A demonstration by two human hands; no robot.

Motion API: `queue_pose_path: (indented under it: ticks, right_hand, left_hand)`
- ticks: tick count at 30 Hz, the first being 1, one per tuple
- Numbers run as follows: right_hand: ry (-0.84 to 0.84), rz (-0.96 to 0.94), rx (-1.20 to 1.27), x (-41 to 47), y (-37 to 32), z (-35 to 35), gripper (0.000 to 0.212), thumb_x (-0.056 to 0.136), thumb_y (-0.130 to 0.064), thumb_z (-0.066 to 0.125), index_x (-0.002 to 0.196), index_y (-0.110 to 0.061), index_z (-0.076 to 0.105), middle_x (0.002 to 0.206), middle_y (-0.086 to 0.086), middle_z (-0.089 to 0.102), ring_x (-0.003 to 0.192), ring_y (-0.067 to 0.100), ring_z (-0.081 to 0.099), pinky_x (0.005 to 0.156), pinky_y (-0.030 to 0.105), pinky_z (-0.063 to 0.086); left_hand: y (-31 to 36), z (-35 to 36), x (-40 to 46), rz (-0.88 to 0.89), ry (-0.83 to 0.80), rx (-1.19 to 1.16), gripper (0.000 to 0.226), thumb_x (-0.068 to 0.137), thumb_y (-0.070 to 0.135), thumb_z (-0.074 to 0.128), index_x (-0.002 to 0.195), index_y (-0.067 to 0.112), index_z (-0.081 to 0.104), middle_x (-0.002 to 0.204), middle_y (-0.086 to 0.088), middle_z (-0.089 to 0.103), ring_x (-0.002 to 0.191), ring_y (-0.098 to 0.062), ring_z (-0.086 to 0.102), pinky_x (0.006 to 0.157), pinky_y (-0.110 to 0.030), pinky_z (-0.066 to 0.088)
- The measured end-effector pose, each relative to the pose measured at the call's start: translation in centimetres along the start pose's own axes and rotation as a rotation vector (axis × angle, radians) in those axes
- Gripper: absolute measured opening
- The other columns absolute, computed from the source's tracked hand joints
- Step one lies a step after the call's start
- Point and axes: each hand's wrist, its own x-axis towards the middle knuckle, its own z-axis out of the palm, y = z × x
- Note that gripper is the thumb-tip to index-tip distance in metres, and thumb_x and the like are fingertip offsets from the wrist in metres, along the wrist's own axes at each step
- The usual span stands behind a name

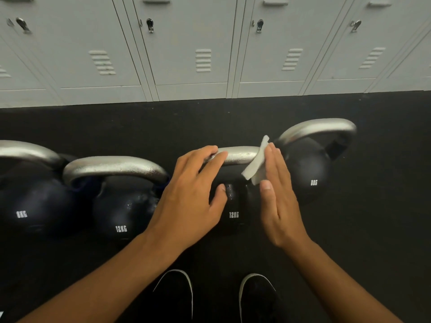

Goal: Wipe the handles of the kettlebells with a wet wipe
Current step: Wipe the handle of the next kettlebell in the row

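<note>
Four black kettlebells stand in a row on the dark floor [210, 117], running parallel to the floor's far edge, where a bank of grey lockers [191, 43] rises.

The third kettlebell [234, 206], marked 12KG, is the one under the hands. Its silver handle [240, 155] runs left to right between them.

Left hand [189, 194]: fingers nearly straight and spread, fingertips resting on the left end of the handle, thumb lying against the bell's body below. The fingers are not curled round the bar.

Right hand [278, 194]: flat, fingers straight and held together, edge-on to the camera, just right of the handle's right end. It presses the wet wipe [255, 163] against that end.

Wet wipe: white, folded, standing tilted between the right palm-side fingers and the handle. Its top corner projects above the fingertips; its lower part hangs down in front of the bar.

Neighbouring units: an 8KG kettlebell [310, 173] just beyond the right hand, its handle arching up behind the wipe; a second 12KG kettlebell [121, 210] just left of the left wrist; another 8KG kettlebell [30, 206] at the floor's left edge, partly cut off.

Two dark shoes [175, 297] with pale soles stand on the floor's near edge, below the forearms.
</note>
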Motion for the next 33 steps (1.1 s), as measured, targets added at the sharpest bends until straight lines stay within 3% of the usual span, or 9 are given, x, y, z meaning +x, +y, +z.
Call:
queue_pose_path:
  ticks: [5, 8, 13, 18, 20, 22, 24, 27, 33]
  right_hand:
    - [0.075, 0.08, 0.042, 1.9, -0.7, -0.7, 0.062, 0.108, -0.046, 0.021, 0.157, -0.014, 0.041, 0.159, -0.003, 0.043, 0.149, 0.008, 0.036, 0.123, 0.035, 0.031]
    - [0.055, 0.014, -0.043, 2.2, -1.6, -0.6, 0.061, 0.109, -0.043, 0.021, 0.159, -0.013, 0.038, 0.161, 0.0, 0.039, 0.151, 0.004, 0.028, 0.125, 0.022, 0.021]
    - [-0.023, -0.077, -0.107, 0.8, -0.3, -0.3, 0.064, 0.11, -0.04, 0.021, 0.166, -0.009, 0.02, 0.174, 0.0, 0.015, 0.162, 0.012, 0.006, 0.131, 0.029, 0.008]
    - [0.094, -0.027, -0.068, 1.8, -0.4, -0.7, 0.058, 0.109, -0.04, 0.023, 0.156, -0.012, 0.041, 0.158, -0.001, 0.044, 0.145, 0.003, 0.034, 0.121, 0.023, 0.028]
    - [0.097, -0.016, -0.088, 2.7, -1.2, -0.6, 0.057, 0.109, -0.042, 0.023, 0.152, -0.013, 0.046, 0.152, 0.0, 0.049, 0.139, 0.001, 0.036, 0.117, 0.016, 0.027]
    - [0.038, -0.062, -0.13, 2.9, -1.6, -0.5, 0.059, 0.109, -0.041, 0.022, 0.155, -0.01, 0.043, 0.158, 0.003, 0.044, 0.15, 0.008, 0.03, 0.123, 0.02, 0.021]
    - [-0.042, -0.136, -0.188, 2.4, -1.4, -0.5, 0.062, 0.11, -0.04, 0.022, 0.161, -0.007, 0.033, 0.169, 0.005, 0.031, 0.16, 0.016, 0.015, 0.13, 0.032, 0.013]
    - [-0.081, -0.216, -0.228, 1.7, -0.3, -0.8, 0.063, 0.111, -0.039, 0.023, 0.165, -0.007, 0.022, 0.174, 0.006, 0.016, 0.163, 0.021, 0.005, 0.132, 0.04, 0.008]
    - [0.06, -0.134, -0.191, 2.7, -1.0, -0.6, 0.058, 0.109, -0.037, 0.027, 0.153, -0.004, 0.045, 0.154, 0.009, 0.047, 0.146, 0.018, 0.038, 0.123, 0.033, 0.03]
  left_hand:
    - [0.0, -0.2, 0.0, -0.012, -0.017, -0.002, 0.056, 0.092, 0.024, 0.063, 0.147, 0.015, 0.055, 0.148, 0.001, 0.051, 0.137, -0.017, 0.044, 0.107, -0.025, 0.039]
    - [0.0, -0.4, 0.1, -0.014, -0.033, 0.007, 0.057, 0.092, 0.025, 0.064, 0.147, 0.017, 0.054, 0.149, 0.002, 0.05, 0.137, -0.016, 0.043, 0.106, -0.024, 0.038]
    - [-0.1, -0.4, 0.2, -0.025, -0.029, -0.003, 0.057, 0.091, 0.02, 0.068, 0.146, 0.018, 0.055, 0.148, 0.004, 0.051, 0.136, -0.016, 0.044, 0.107, -0.023, 0.038]
    - [0.0, -0.4, 0.2, -0.032, -0.032, -0.007, 0.056, 0.091, 0.019, 0.069, 0.146, 0.017, 0.056, 0.148, 0.002, 0.052, 0.137, -0.017, 0.044, 0.108, -0.024, 0.037]
    - [0.1, -0.4, 0.1, -0.034, -0.032, -0.006, 0.057, 0.091, 0.019, 0.068, 0.146, 0.017, 0.055, 0.148, 0.002, 0.052, 0.137, -0.016, 0.044, 0.108, -0.023, 0.036]
    - [0.0, -0.5, 0.1, -0.029, -0.03, -0.004, 0.057, 0.091, 0.02, 0.068, 0.146, 0.018, 0.055, 0.148, 0.002, 0.052, 0.136, -0.016, 0.044, 0.107, -0.022, 0.036]
    - [-0.1, -0.5, 0.1, -0.022, -0.032, 0.002, 0.057, 0.091, 0.02, 0.068, 0.147, 0.018, 0.055, 0.148, 0.002, 0.051, 0.136, -0.016, 0.044, 0.107, -0.022, 0.036]
    - [-0.1, -0.4, 0.0, -0.016, -0.028, -0.001, 0.057, 0.091, 0.018, 0.069, 0.146, 0.017, 0.056, 0.148, 0.002, 0.052, 0.137, -0.016, 0.044, 0.107, -0.023, 0.038]
    - [-0.1, -0.4, 0.1, -0.017, -0.032, -0.008, 0.058, 0.091, 0.018, 0.07, 0.147, 0.016, 0.055, 0.149, 0.001, 0.051, 0.138, -0.017, 0.044, 0.108, -0.024, 0.039]
